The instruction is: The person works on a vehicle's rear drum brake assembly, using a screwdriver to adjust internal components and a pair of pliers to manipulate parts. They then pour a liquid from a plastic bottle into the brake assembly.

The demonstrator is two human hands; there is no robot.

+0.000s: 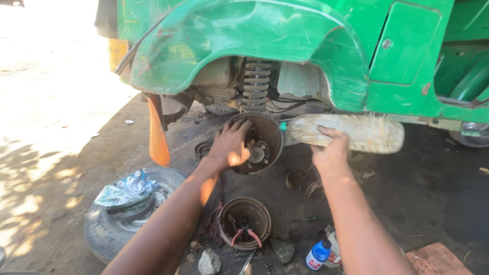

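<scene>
Step in hand: rinsing, by the look of it, of the exposed brake hub (257, 145) under the green wheel arch (244, 35).
Left hand (229, 147): laid on the hub's left face, fingers spread over the rim.
Right hand (331, 153): just right of the hub, fingers curled around a grimy plastic bottle (356, 133), its green neck tipped toward the hub.
Next move, judged: a steady squeeze, with the left hand working fluid around the shoes.
Below the hub: removed brake drum (244, 221) on the ground, red-handled pliers (243, 237) inside; tyre (117, 224) lower left.
Hard to make out: any fluid stream; hub innards behind the left hand; bottle contents.
</scene>
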